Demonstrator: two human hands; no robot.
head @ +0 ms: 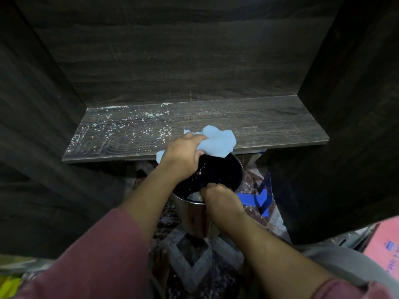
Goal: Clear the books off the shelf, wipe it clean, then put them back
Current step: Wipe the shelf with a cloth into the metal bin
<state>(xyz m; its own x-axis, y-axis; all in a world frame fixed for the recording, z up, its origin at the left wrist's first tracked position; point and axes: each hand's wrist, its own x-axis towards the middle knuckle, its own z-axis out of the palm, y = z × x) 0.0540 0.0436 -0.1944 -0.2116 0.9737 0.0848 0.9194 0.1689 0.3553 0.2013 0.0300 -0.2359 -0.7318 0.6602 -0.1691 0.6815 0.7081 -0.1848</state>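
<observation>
The dark wood shelf (248, 121) holds no books; white crumbs and dust are scattered over its left half. My left hand (183, 156) grips a crumpled light blue cloth (218, 141) at the shelf's front edge, near the middle. Just below that edge, my right hand (218, 197) holds the near rim of a shiny metal bin (194, 216) with a dark inside. The cloth hangs partly over the bin's mouth.
Dark wooden side panels (43, 147) close in the shelf on both sides. A patterned tiled floor (194, 255) lies below, with a blue frame (263, 199) behind the bin. A pink box (384, 244) sits at the lower right, something yellow (8, 285) at the lower left.
</observation>
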